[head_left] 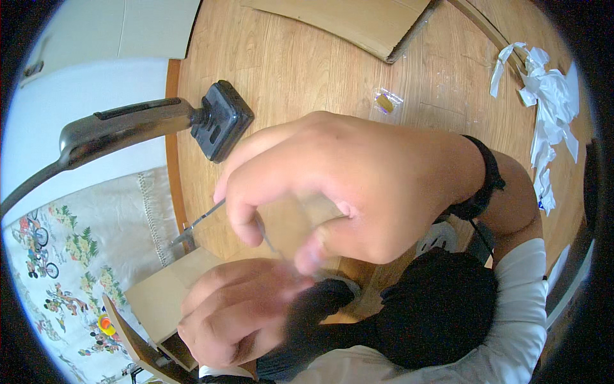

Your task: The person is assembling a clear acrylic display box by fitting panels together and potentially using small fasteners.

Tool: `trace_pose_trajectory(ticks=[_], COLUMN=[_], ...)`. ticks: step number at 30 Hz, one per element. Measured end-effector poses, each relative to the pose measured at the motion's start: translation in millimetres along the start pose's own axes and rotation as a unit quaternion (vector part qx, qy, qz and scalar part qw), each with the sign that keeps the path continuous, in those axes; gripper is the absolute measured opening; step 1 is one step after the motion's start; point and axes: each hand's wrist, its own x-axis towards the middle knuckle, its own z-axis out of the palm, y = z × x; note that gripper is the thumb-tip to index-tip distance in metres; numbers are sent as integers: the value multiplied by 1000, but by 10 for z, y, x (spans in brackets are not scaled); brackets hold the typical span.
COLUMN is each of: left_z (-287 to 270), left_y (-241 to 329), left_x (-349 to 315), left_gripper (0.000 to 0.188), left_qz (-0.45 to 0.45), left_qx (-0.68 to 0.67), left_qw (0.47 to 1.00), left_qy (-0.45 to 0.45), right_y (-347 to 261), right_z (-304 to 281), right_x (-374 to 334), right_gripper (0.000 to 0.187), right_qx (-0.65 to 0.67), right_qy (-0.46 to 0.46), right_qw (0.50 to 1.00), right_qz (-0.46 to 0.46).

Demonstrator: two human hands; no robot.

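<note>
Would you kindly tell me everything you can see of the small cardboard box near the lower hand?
The small cardboard box looks like plain tan cardboard with no print showing. It lies at the lower left of the wooden floor, beside the patterned cloth. One end faces the camera and looks open, with a dark inside and a flap hanging at the lower left. The left hand lies over its right side, seemingly touching it. A thin metal rod sticks out just above it; whether they touch I cannot tell.

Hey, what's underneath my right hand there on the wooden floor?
Under the right hand lies the light wooden plank floor, plus a thin grey metal rod poking out leftward. Its far end is covered by the hand, and what the fingertips pinch is too blurred to tell.
</note>
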Motion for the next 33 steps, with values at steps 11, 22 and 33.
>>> trace_pose_trajectory(ticks=[11, 22, 33], left_z=[-70, 21, -19], left_y=[83, -41, -136], left_x=[27, 7, -22], left_gripper=[47, 46, 24], left_qz=[29, -15, -39], left_qx=[65, -9, -16], left_qw=[995, 999, 999], left_qy=[-64, -41, 3], right_y=[115, 410, 912], right_z=[12, -429, -477], right_x=[37, -972, -3742], right_gripper=[58, 53, 21], right_qx=[-29, 6, -435], right_qy=[43, 269, 574], right_qw=[996, 960, 581], right_qz=[-69, 75, 378])
